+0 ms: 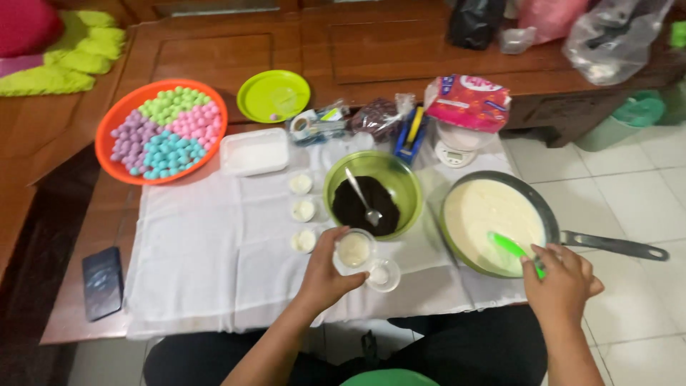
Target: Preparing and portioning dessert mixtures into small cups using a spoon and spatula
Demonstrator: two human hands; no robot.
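Observation:
My left hand (325, 275) grips a small clear cup (354, 250) with pale cream in it, just in front of a green bowl (400, 175) of dark crumbs with a metal spoon (363, 199) standing in it. My right hand (561, 282) holds a green spatula (513, 248) whose blade rests in a dark pan (547, 207) full of pale cream (489, 214). An empty clear cup (384, 275) sits beside my left hand. Three small filled cups (303, 210) stand in a column to the left.
An orange tray (114, 118) of coloured balls, a lime plate (274, 95), a white box (254, 151), a kitchen scale (457, 146) under a pink packet (468, 101) line the back. A black phone (102, 281) lies at the left. The pan handle (614, 245) sticks out right.

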